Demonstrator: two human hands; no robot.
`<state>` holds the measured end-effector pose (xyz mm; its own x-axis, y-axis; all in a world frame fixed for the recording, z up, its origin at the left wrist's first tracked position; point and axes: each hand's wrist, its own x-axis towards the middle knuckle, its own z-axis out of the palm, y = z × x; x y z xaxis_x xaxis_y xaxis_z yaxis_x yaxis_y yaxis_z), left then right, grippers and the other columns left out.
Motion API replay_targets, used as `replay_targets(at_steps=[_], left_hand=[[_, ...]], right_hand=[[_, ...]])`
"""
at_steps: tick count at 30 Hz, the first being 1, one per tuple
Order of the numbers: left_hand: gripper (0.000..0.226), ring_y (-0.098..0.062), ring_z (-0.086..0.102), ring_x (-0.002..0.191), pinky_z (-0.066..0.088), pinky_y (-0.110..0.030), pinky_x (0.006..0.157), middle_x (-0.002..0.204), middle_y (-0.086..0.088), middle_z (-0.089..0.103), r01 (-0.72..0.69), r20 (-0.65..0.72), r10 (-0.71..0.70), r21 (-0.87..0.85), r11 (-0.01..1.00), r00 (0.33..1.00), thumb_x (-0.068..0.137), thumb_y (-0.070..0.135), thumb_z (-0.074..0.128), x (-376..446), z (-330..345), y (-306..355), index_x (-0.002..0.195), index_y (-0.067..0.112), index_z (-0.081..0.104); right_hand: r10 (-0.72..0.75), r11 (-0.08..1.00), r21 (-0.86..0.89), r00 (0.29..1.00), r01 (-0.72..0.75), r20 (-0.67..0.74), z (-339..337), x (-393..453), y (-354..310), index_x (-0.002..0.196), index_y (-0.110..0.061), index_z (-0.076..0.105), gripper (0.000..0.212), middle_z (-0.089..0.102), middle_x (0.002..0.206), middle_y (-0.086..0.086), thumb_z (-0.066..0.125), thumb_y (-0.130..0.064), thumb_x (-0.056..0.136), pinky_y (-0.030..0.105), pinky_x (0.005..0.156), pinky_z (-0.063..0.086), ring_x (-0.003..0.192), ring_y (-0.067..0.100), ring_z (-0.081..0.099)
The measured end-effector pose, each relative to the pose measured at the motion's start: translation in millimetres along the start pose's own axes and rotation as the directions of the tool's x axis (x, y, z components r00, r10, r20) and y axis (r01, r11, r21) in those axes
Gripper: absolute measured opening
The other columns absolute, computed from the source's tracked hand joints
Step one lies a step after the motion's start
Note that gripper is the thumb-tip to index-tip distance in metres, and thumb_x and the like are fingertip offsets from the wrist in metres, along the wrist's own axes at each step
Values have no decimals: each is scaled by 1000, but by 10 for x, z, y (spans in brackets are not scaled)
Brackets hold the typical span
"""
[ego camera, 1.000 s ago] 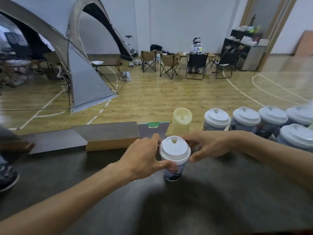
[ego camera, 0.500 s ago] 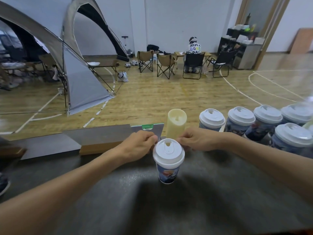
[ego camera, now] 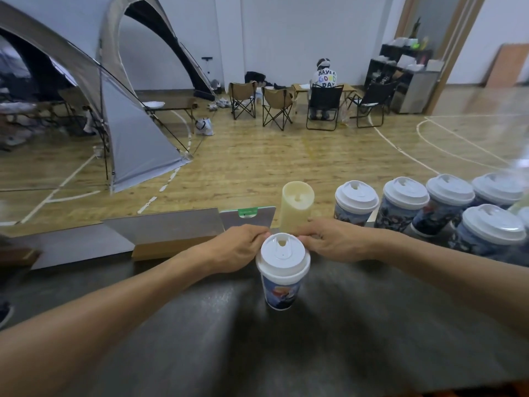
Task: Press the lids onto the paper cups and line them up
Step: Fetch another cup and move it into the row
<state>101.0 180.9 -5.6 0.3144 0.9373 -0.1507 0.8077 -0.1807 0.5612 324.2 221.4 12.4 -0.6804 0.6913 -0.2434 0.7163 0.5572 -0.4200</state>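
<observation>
Dark table: lidded cup upright, between hands. Left hand, right hand curl against lid's far rim; row lies right, right hand nearer.

Even indoor light, fairly bright, no hard source visible. Soft sheen streaks on the dark table around my cup; dim shadow below it toward me. Glossy glare on the wood floor at right. Wide-angle bending at edges; my forearms stretch. Far-right cups smeared, slightly blurry.
</observation>
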Motion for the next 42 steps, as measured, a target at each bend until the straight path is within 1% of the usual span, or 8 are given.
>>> replay_targets(at_steps=[4, 7, 12, 23, 31, 34, 39, 42], left_hand=[[30, -14, 59, 98, 38, -26, 82, 105, 8, 66, -17, -11, 17, -14, 1000, 1000, 109, 35, 34, 8, 19, 13, 90, 33, 57], [32, -14, 59, 97, 38, -26, 83, 104, 8, 65, -30, -16, 30, -17, 999, 999, 110, 35, 34, 2, 40, -3, 87, 35, 56], [32, -19, 61, 102, 45, -32, 90, 108, 6, 68, -32, -18, 32, -24, 999, 999, 110, 37, 33, 41, 63, -32, 96, 29, 61], [32, -20, 61, 102, 43, -31, 88, 110, 2, 68, -10, -7, 10, -7, 1000, 1000, 110, 36, 33, 21, 39, -17, 102, 24, 62], [33, -15, 56, 86, 40, -28, 74, 94, 5, 65, -25, -48, 23, -29, 999, 999, 109, 33, 33, 51, 104, -23, 90, 23, 58], [32, -15, 58, 87, 41, -17, 72, 91, 7, 65, -47, -104, 40, -65, 997, 994, 109, 32, 36, 5, 113, -6, 92, 21, 61], [40, -1, 60, 117, 46, -21, 99, 126, 16, 68, -131, -168, 77, -342, 930, 983, 98, 21, 40, -236, 197, -5, 128, 29, 64], [51, 1, 50, 132, 42, -22, 109, 140, 21, 58, -149, -58, 139, -513, 845, 989, 91, 25, 49, -430, 281, -6, 140, 36, 51]], right_hand=[[-70, 985, 166, 987, 45, 148, -68, -179, 24, 140, -27, 59, 36, 61, 130, -27, 47, -22, 107, 12, 107, 35, 121, -9, 52], [-63, 950, 313, 978, -3, 200, -33, -190, 124, 144, -36, 54, 43, 55, 140, -30, 55, -22, 103, 28, 117, 34, 133, -7, 47], [-32, 834, 547, 984, -71, 176, 61, -233, 155, 135, -47, 55, 43, 57, 139, -28, 59, -20, 102, 24, 113, 35, 131, -8, 49], [-58, 910, 414, 993, 12, 100, 109, -310, 59, 149, -47, 41, 61, 49, 146, -31, 68, -40, 95, 25, 116, 33, 135, -12, 42], [-95, 950, 304, 992, 67, 79, 83, -288, 46, 150, -40, 41, 61, 49, 144, -32, 68, -37, 95, 7, 108, 32, 131, -17, 41], [-104, 947, 311, 993, 80, 59, 88, -342, 32, 139, -58, 31, 60, 40, 135, -46, 66, -34, 97, -6, 95, 27, 120, -33, 34], [-126, 970, 219, 987, 103, 95, 13, -356, -9, 129, -67, 25, 60, 31, 123, -63, 65, -35, 98, -8, 95, 21, 118, -39, 26], [-156, 970, 198, 985, 138, 80, 2, -324, -34, 145, -56, 31, 61, 38, 143, -45, 65, -38, 97, 6, 109, 24, 133, -24, 30]])
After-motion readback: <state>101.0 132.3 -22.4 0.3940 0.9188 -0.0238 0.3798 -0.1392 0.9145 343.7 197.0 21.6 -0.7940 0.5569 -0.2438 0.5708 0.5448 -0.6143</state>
